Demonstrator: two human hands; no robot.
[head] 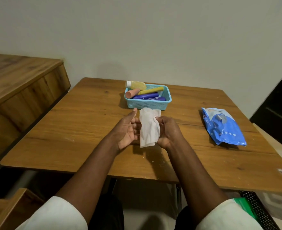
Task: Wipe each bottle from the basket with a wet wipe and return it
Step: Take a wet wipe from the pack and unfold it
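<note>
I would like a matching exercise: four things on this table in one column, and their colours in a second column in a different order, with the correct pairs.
Things:
1. basket
2. wet wipe
3. wipes pack
4. table

Colours:
A. white
B. brown wood
C. turquoise
D. blue with a pale picture

Pairs: 1-C, 2-A, 3-D, 4-B

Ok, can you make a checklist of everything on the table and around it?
Surface: wooden table, pale specks near the front edge.
Job's things: basket holding bottles, one yellow bottle leaning over its rim; wipe between both hands.
Clutter: blue wipes pack on the table's right.
Grippers: right hand holds the wipe; left hand open beside it.
Cables: nothing seen.
Surroundings: wooden cabinet left, plain wall behind.
</note>
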